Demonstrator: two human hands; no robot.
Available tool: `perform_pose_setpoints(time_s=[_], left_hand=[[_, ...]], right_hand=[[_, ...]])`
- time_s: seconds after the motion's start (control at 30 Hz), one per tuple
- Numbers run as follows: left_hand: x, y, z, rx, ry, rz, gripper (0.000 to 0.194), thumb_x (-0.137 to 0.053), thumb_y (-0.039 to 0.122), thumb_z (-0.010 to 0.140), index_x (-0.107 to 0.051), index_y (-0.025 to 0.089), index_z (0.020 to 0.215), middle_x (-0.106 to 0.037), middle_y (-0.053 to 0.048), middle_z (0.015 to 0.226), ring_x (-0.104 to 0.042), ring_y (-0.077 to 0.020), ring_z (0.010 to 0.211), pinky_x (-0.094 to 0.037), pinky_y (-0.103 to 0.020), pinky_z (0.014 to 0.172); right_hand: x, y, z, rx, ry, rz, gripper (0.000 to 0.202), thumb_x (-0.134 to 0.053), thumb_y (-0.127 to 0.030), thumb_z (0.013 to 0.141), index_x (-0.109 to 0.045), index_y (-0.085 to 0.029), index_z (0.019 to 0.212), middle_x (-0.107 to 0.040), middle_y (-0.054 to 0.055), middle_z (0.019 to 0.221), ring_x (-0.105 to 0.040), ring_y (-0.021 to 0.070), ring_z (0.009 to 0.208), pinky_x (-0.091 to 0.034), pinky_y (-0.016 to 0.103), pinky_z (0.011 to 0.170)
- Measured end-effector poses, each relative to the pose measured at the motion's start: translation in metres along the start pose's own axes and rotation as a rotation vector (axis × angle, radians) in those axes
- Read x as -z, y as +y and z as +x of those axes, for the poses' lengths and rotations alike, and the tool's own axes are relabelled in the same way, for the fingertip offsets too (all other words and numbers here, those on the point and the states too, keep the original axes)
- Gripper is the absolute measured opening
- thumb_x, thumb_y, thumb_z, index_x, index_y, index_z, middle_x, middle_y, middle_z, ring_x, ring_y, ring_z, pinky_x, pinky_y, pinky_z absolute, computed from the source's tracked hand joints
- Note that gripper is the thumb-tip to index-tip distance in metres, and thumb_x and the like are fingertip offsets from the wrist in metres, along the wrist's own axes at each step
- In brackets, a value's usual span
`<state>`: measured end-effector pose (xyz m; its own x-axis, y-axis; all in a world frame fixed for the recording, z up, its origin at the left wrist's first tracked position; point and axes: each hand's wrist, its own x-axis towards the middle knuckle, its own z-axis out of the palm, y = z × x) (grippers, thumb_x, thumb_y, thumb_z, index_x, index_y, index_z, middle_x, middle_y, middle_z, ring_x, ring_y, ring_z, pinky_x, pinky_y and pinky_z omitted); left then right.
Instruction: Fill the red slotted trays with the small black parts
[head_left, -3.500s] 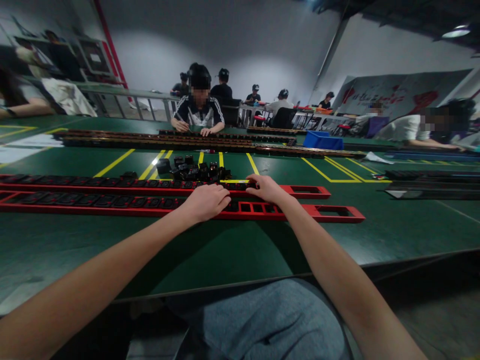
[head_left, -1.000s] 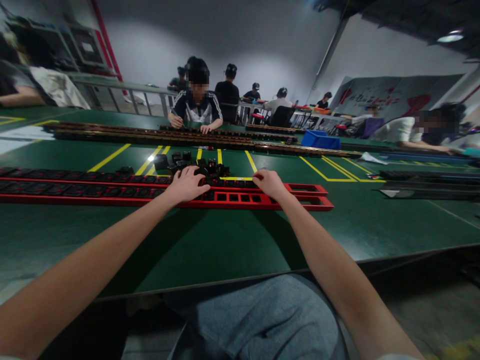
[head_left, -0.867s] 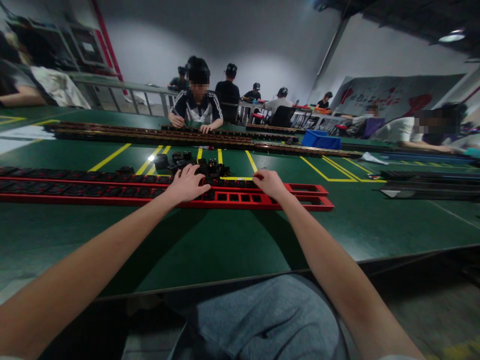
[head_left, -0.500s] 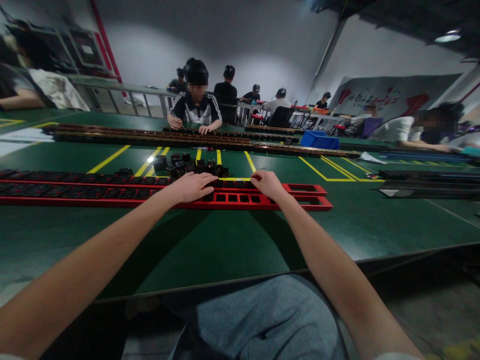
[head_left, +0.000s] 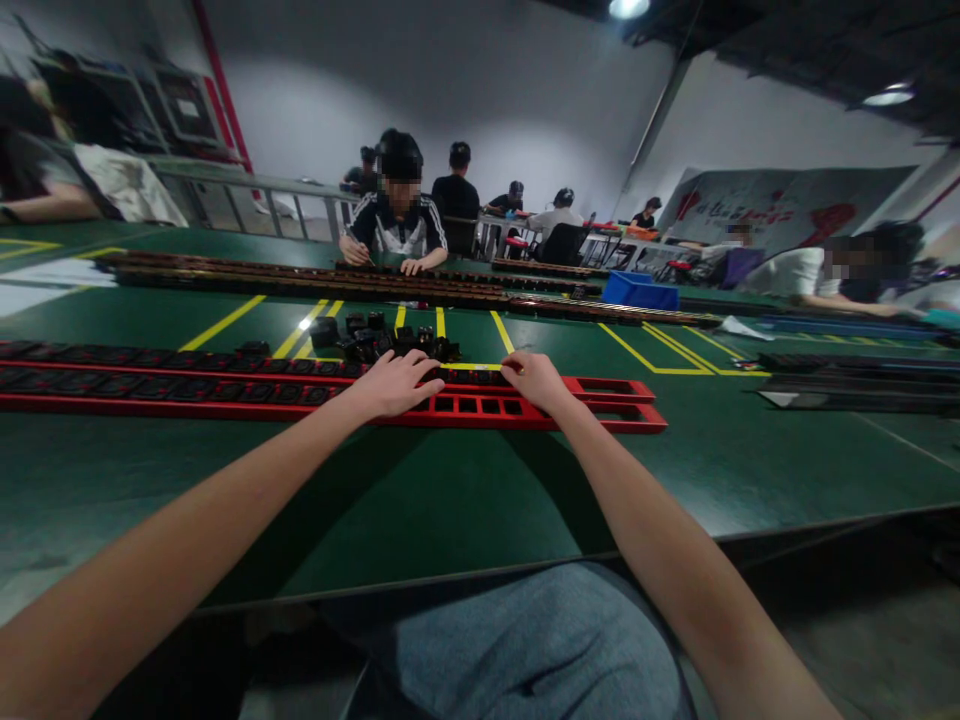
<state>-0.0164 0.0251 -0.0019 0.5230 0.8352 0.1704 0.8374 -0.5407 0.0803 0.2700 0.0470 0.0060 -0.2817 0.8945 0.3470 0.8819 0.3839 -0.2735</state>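
A long red frame (head_left: pixel 577 425) with two rows of slots lies across the green table. Black square parts (head_left: pixel 180 388) fill its left portion, while several slots near the right end show no part. My left hand (head_left: pixel 397 384) rests over the frame with its fingers spread, palm down. Close to the right end, my right hand (head_left: pixel 534 380) has its thumb and fingers pinched together at the back row; whatever lies between the fingertips is too small to make out. Just behind my left hand is a loose pile of black parts (head_left: pixel 367 335).
Long dark strips (head_left: pixel 300 275) lie across the table further back, beside a blue bin (head_left: pixel 640 291). A person (head_left: pixel 396 215) sits opposite with both hands at the strips. More dark strips (head_left: pixel 862 390) lie at the right. Other people sit behind.
My left hand has shifted slightly right along the frame, and its fingers are more spread. My right hand keeps its pinch at about the same place. The whole view has dropped a little.
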Motion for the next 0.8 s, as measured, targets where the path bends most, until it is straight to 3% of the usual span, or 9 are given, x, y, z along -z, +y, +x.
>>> perform_pose_setpoints(time_s=[0.43, 0.63, 0.8], left_hand=[[-0.005, -0.004, 0.000, -0.004, 0.064, 0.000, 0.064, -0.023, 0.053, 0.103, -0.055, 0.009, 0.136, -0.052, -0.017, 0.144, -0.053, -0.0282, 0.129, -0.038, -0.042, 0.109], [-0.002, 0.000, -0.004, 0.012, 0.110, -0.039, 0.063, -0.025, 0.052, 0.102, -0.050, 0.009, 0.141, -0.044, -0.017, 0.149, -0.057, -0.0272, 0.125, -0.043, -0.037, 0.108], [0.002, 0.005, -0.010, -0.049, 0.160, -0.026, 0.061, -0.028, 0.048, 0.103, -0.040, 0.011, 0.149, -0.036, -0.015, 0.156, -0.050, -0.0285, 0.135, -0.046, -0.037, 0.107]], right_hand=[[-0.001, -0.001, -0.001, 0.019, 0.017, 0.053, 0.020, -0.059, -0.023, 0.092, -0.075, -0.017, 0.101, -0.076, 0.010, 0.099, -0.070, 0.0242, 0.091, -0.053, 0.035, 0.084], [-0.001, -0.001, 0.000, 0.047, 0.045, 0.054, 0.019, -0.059, -0.023, 0.092, -0.075, -0.018, 0.101, -0.076, 0.010, 0.100, -0.070, 0.0245, 0.092, -0.054, 0.037, 0.085], [-0.001, -0.006, -0.001, 0.074, 0.080, 0.107, 0.019, -0.060, -0.020, 0.091, -0.074, -0.018, 0.104, -0.076, 0.011, 0.102, -0.071, 0.0250, 0.093, -0.054, 0.039, 0.086]])
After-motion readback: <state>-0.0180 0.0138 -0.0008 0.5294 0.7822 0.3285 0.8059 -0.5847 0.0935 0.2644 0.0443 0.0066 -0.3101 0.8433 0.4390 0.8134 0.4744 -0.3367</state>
